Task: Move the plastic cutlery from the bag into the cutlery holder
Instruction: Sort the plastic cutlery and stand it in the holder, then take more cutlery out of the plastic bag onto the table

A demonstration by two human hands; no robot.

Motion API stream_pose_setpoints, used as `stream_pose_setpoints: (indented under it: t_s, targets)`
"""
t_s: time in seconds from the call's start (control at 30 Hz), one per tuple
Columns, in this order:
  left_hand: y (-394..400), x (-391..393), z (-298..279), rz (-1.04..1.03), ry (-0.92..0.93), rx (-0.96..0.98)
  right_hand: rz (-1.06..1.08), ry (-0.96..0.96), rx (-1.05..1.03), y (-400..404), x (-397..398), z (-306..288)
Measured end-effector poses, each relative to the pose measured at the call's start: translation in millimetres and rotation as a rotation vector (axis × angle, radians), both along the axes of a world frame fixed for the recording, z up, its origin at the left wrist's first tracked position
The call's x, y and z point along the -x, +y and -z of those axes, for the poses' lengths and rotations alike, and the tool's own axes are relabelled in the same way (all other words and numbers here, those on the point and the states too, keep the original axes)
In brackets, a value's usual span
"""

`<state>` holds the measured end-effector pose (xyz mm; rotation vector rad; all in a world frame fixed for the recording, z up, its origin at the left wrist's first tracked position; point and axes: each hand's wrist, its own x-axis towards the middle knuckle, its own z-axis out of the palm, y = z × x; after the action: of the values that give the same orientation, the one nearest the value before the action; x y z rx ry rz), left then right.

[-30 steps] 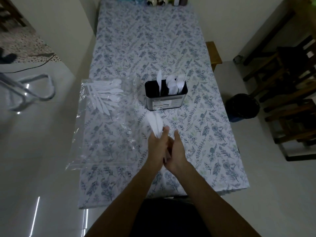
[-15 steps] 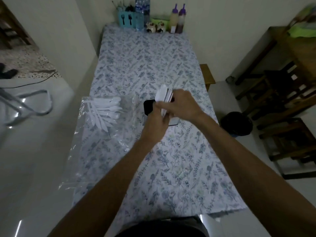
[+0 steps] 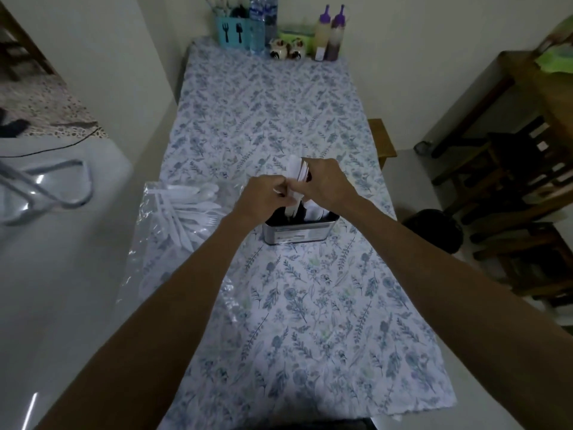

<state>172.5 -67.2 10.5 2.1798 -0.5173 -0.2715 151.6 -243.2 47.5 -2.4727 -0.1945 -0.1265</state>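
A metal cutlery holder (image 3: 297,235) with a dark inside stands mid-table with white cutlery in it. Right above it my left hand (image 3: 263,200) and my right hand (image 3: 325,184) together grip a bunch of white plastic cutlery (image 3: 296,172), whose ends stick up between the hands. The lower ends reach down into the holder. To the left lies a clear plastic bag (image 3: 155,252), its far end holding a pile of white forks, spoons and knives (image 3: 189,209).
A floral cloth covers the table (image 3: 310,321). At the far edge stand a teal utensil box (image 3: 232,32), a water bottle (image 3: 263,23), two small shakers (image 3: 285,49) and two sauce bottles (image 3: 330,35). A dark bin (image 3: 434,231) and wooden chairs (image 3: 527,197) are to the right.
Both hands rose from the near table with the bunch of cutlery and now hold it over the holder, slightly lower than half a second ago. The view tilted upward.
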Motion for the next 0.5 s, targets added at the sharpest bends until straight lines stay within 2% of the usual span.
stream_pose_setpoints:
  t_s: [0.13,0.2,0.27,0.37,0.5]
  targets:
    - [-3,-3,14,-0.015,0.001,-0.060,0.032,0.100,0.046,-1,-2,15]
    - [-7,-3,22,-0.058,-0.084,-0.128,0.096,0.107,0.095,2,-1,15]
    - [-7,-1,24,-0.161,-0.173,-0.233,0.230,0.045,0.239,4,-3,13]
    - [2,1,18,-0.218,-0.177,-0.158,0.370,-0.036,0.214,5,-4,9]
    - [36,13,30,-0.346,-0.203,-0.049,0.272,-0.240,0.127,25,26,16]
